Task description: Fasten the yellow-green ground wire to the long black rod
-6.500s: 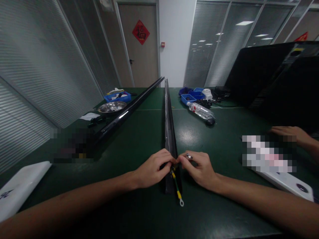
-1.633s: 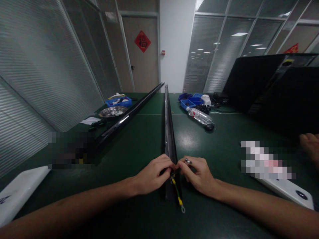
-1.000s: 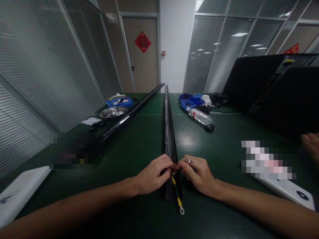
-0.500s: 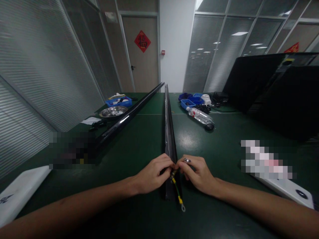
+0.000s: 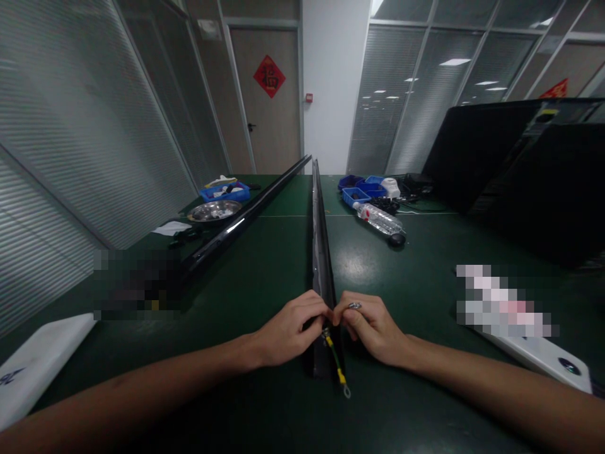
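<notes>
Pinching with left hand [image 5: 289,332], closed down to thumb and index, at upper end of green-yellow wire [image 5: 335,359]. Pinching with right hand [image 5: 373,326] too, tips close beside left ones, other fingers curled in, silver ring [image 5: 355,305] on one finger. Can't tell exactly what is gripped; hidden between fingertips.

Working over near end of long black channel [image 5: 322,252], laid lengthwise on green counter [image 5: 269,277] and running away from the camera. Wire below the fingertips, slanting down to a ring terminal [image 5: 347,391] at its lower end.

To the left, second black rail [image 5: 246,214], angled, far end near that of the channel. Beyond it, metal bowl [image 5: 201,211], blue tray [image 5: 239,194] with small items, white sheet [image 5: 172,228]. Nearer, white panel [image 5: 45,353] at left edge.

To the right, clear bottle [image 5: 380,219] lying on its side, black round object [image 5: 396,240] by its base, blue bins [image 5: 355,200] behind. Nearer, white object [image 5: 553,359], partly pixelated. Large dark panels [image 5: 486,151] farther back.
</notes>
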Demonstrator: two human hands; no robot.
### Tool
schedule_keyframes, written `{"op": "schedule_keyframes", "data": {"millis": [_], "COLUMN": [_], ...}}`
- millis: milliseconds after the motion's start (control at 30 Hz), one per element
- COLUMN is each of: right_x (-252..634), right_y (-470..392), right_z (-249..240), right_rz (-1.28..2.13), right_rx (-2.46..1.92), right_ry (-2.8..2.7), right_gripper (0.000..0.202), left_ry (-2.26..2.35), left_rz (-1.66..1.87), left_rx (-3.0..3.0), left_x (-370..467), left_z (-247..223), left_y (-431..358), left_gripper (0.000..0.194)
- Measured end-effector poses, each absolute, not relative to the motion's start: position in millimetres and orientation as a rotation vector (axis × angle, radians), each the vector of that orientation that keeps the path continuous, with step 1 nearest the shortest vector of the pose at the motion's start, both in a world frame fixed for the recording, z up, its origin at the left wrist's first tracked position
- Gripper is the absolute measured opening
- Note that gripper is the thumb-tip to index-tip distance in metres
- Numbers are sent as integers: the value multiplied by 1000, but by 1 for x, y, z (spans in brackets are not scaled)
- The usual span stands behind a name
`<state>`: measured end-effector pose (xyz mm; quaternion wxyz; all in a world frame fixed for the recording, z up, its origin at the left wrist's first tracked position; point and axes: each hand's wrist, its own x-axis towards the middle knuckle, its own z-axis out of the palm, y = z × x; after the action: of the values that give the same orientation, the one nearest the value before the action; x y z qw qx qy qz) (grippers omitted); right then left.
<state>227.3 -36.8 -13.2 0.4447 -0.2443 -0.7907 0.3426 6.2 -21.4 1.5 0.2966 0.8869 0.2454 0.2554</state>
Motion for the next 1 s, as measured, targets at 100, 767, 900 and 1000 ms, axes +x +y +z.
{"op": "schedule_keyframes", "data": {"millis": [100,767,900,1000], "right_x": [228,227,227,226], "right_y": [-38,-36,-36,-37], "right_z": [-12,-10,-10,-9], "right_rz": [783,741,743,722], "right_rx": [-634,-623,-551,-551], "right_ry": [-1956,-1978,-1994,-1981], "right_gripper": [37,29,35,35], "left_ry": [647,637,634,636], "left_rz": [690,693,697,703], "left_rx": [2361,2343,2340,2335], "left_x": [6,5,6,6], "left_z": [0,-1,0,-1], "left_y": [-21,-21,-21,-21], "left_gripper": [18,18,17,17]}}
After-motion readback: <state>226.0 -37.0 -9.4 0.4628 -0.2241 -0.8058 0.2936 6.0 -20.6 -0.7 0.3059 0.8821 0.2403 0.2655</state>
